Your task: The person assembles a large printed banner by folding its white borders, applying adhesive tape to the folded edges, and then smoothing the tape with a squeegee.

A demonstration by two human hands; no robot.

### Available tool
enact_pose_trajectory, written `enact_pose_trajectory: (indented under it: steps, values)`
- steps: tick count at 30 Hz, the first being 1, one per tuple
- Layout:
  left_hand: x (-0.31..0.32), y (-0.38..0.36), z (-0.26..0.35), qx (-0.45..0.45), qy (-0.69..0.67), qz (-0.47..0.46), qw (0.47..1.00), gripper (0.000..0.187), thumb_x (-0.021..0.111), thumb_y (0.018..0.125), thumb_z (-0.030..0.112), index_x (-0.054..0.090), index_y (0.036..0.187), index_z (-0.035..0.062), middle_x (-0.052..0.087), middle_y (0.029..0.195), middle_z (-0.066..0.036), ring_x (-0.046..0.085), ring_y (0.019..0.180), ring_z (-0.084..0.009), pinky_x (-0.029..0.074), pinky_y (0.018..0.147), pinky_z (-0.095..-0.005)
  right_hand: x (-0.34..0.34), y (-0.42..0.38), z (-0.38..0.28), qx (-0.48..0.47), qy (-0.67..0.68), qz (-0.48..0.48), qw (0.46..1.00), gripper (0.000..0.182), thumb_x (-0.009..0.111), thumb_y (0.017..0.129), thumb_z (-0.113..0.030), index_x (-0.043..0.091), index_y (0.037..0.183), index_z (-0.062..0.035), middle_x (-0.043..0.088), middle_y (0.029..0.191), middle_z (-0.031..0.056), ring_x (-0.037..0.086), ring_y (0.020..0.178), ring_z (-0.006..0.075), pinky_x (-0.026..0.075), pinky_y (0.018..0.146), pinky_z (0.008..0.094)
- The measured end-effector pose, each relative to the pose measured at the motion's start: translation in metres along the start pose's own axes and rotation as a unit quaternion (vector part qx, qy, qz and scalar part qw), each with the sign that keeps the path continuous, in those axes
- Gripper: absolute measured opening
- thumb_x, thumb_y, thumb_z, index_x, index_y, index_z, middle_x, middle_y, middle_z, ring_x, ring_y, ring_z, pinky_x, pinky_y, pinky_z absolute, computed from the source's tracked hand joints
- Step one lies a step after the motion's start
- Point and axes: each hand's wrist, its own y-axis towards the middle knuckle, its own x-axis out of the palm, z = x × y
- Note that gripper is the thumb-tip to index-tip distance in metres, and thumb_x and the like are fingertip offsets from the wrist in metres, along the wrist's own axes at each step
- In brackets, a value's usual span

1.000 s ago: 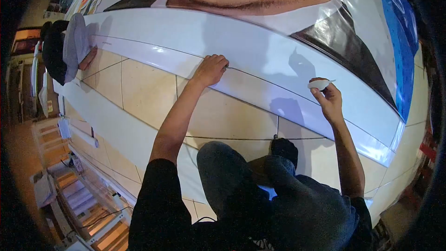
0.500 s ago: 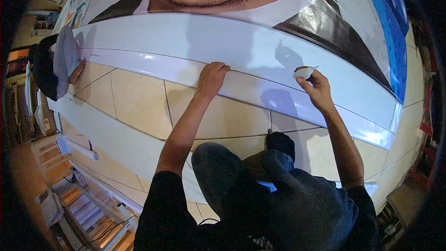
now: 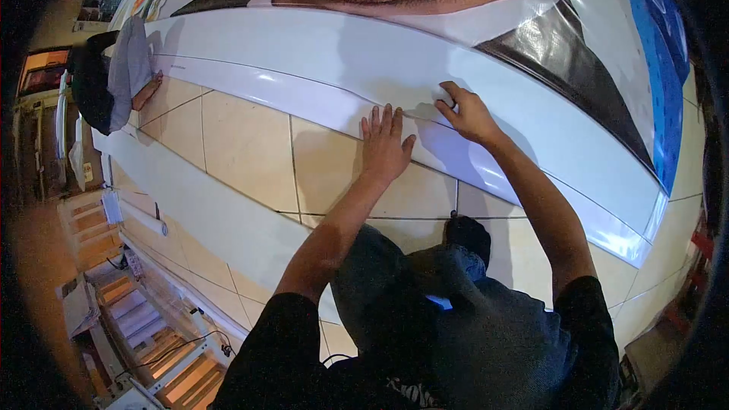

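A large printed banner (image 3: pixel 524 38) lies on the tiled floor, with a wide white border along its near side. Along that border runs a folded white strip (image 3: pixel 304 95). My left hand (image 3: pixel 386 144) rests flat on this strip, fingers spread and pointing away from me. Just to its right, over the border, is my right hand (image 3: pixel 469 115), its fingers curled round a small white nozzle bottle (image 3: pixel 443 95). Most of the bottle is hidden by the fingers and blends into the white behind it.
Another person (image 3: pixel 125 80) in grey and dark clothing is at the banner's left end. A long white strip (image 3: pixel 205 197) crosses the floor tiles (image 3: pixel 243 144) on my left. Slatted frames (image 3: pixel 159 342) with a cable stand at lower left. My shoe (image 3: pixel 467 235) is near the banner edge.
My left hand has gone from gripping the strip's edge to lying flat on it, further right. My right hand has moved left, close to it, with the bottle now mostly hidden. The view has shifted slightly.
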Motion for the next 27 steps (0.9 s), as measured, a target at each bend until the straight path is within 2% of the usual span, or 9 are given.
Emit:
enact_pose_trajectory:
  steps: [1, 2, 4, 8, 10, 16, 18, 21, 27]
  values:
    - [0.001, -0.001, 0.003, -0.002, 0.002, 0.000, 1.000, 0.068, 0.055, 0.093, 0.038, 0.035, 0.147, 0.0002, 0.030, 0.153, -0.022, 0.022, 0.143, -0.0421, 0.015, 0.115, -0.0597, 0.006, 0.003, 0.000, -0.009, 0.003, -0.015, 1.000, 0.039, 0.062, 0.092, -0.026, 0.055, 0.122, -0.0018, 0.066, 0.096, 0.0240, 0.064, 0.084, 0.0421, 0.051, 0.077, 0.0486]
    - [0.004, -0.003, 0.005, -0.014, 0.003, 0.006, 1.000, 0.071, 0.055, 0.093, 0.041, 0.034, 0.148, 0.0012, 0.029, 0.154, -0.023, 0.020, 0.144, -0.0436, 0.013, 0.115, -0.0616, 0.012, 0.006, -0.002, -0.011, 0.004, -0.017, 1.000, 0.039, 0.062, 0.092, -0.026, 0.055, 0.122, -0.0018, 0.066, 0.096, 0.0240, 0.064, 0.084, 0.0421, 0.051, 0.077, 0.0486]
    - [0.010, -0.003, 0.007, -0.028, 0.004, 0.013, 1.000, 0.073, 0.054, 0.093, 0.044, 0.032, 0.149, 0.0021, 0.028, 0.154, -0.023, 0.018, 0.144, -0.0451, 0.011, 0.114, -0.0634, 0.024, 0.014, -0.004, -0.034, -0.084, -0.060, 0.994, 0.033, 0.060, 0.092, -0.026, 0.055, 0.119, -0.0057, 0.066, 0.095, 0.0242, 0.065, 0.090, 0.0391, 0.051, 0.081, 0.0491]
    - [0.016, -0.005, 0.004, -0.028, -0.035, 0.017, 0.999, 0.078, 0.054, 0.092, 0.050, 0.030, 0.151, 0.0059, 0.023, 0.156, -0.024, 0.015, 0.144, -0.0455, 0.010, 0.113, -0.0655, 0.039, 0.024, -0.013, -0.047, -0.170, -0.094, 0.980, 0.033, 0.060, 0.091, -0.027, 0.056, 0.115, -0.0049, 0.067, 0.094, 0.0213, 0.066, 0.091, 0.0375, 0.052, 0.081, 0.0488]
    - [0.015, -0.006, 0.003, -0.020, -0.037, 0.021, 0.999, 0.079, 0.054, 0.091, 0.051, 0.030, 0.151, 0.0071, 0.021, 0.156, -0.024, 0.015, 0.144, -0.0461, 0.010, 0.112, -0.0668, 0.040, 0.030, -0.018, -0.074, -0.220, -0.118, 0.965, 0.029, 0.060, 0.090, -0.025, 0.058, 0.109, -0.0035, 0.069, 0.091, 0.0186, 0.066, 0.090, 0.0362, 0.053, 0.080, 0.0482]
    - [0.014, -0.007, 0.002, -0.008, -0.013, 0.011, 1.000, 0.084, 0.052, 0.088, 0.059, 0.030, 0.151, 0.0088, 0.018, 0.157, -0.025, 0.015, 0.143, -0.0486, 0.009, 0.109, -0.0713, 0.060, 0.040, -0.017, -0.099, -0.244, -0.111, 0.958, 0.022, 0.058, 0.088, -0.023, 0.062, 0.100, -0.0043, 0.069, 0.088, 0.0159, 0.067, 0.087, 0.0345, 0.053, 0.078, 0.0471]
    - [0.010, -0.005, 0.005, -0.029, -0.005, -0.039, 0.999, 0.086, 0.050, 0.089, 0.062, 0.028, 0.152, 0.0079, 0.018, 0.156, -0.027, 0.015, 0.144, -0.0480, 0.010, 0.109, -0.0703, 0.062, 0.042, -0.021, -0.107, -0.243, -0.113, 0.957, 0.023, 0.057, 0.089, -0.023, 0.062, 0.101, -0.0044, 0.069, 0.088, 0.0157, 0.068, 0.087, 0.0343, 0.053, 0.077, 0.0467]
    - [0.018, -0.006, 0.005, -0.024, -0.023, 0.008, 0.999, 0.085, 0.050, 0.089, 0.063, 0.033, 0.150, 0.0064, 0.020, 0.156, -0.026, 0.015, 0.144, -0.0464, 0.010, 0.110, -0.0695, 0.065, 0.042, -0.026, -0.122, -0.248, -0.109, 0.955, 0.025, 0.057, 0.089, -0.025, 0.062, 0.103, -0.0047, 0.069, 0.089, 0.0154, 0.068, 0.086, 0.0339, 0.053, 0.077, 0.0460]
    - [0.011, -0.006, 0.003, -0.014, -0.005, -0.035, 0.999, 0.088, 0.050, 0.087, 0.066, 0.035, 0.148, 0.0039, 0.023, 0.155, -0.025, 0.015, 0.144, -0.0459, 0.011, 0.110, -0.0681, 0.061, 0.043, -0.042, -0.106, -0.244, -0.130, 0.955, 0.029, 0.059, 0.088, -0.029, 0.062, 0.105, -0.0053, 0.069, 0.090, 0.0153, 0.068, 0.085, 0.0340, 0.053, 0.076, 0.0456]
